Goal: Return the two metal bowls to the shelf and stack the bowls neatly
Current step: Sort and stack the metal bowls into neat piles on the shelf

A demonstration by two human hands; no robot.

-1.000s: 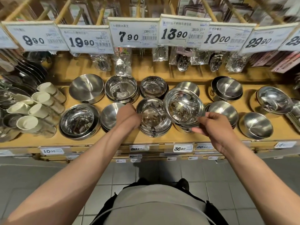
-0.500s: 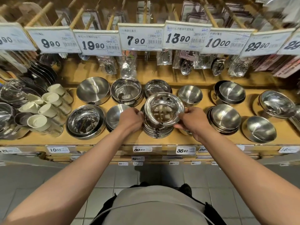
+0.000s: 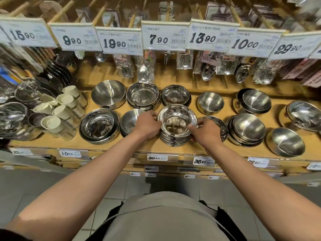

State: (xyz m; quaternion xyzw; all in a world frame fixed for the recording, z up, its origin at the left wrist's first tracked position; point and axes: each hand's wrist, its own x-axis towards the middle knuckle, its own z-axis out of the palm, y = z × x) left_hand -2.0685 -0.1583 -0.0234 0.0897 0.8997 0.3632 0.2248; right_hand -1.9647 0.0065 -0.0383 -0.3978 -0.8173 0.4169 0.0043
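Both hands, left hand (image 3: 147,125) and right hand (image 3: 205,133), grip top bowl (image 3: 177,119) on stack (image 3: 173,140) (wooden shelf (image 3: 173,150)).

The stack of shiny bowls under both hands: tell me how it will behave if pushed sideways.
The stack of shiny bowls would probably slide easily: polished steel on smooth wooden shelf. Its nested rims look uneven, so upper bowls may shift. Stiff metal, unlikely to bend.

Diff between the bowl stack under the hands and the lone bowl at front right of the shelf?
The bowl stack is several shiny, mirror-like bowls nested upright; the lone bowl is single, brushed and matte, and tilted toward the camera. The left hand and right hand grip the stack's sides; nothing touches the lone bowl. Both are round metal bowls on the wooden shelf, front row.
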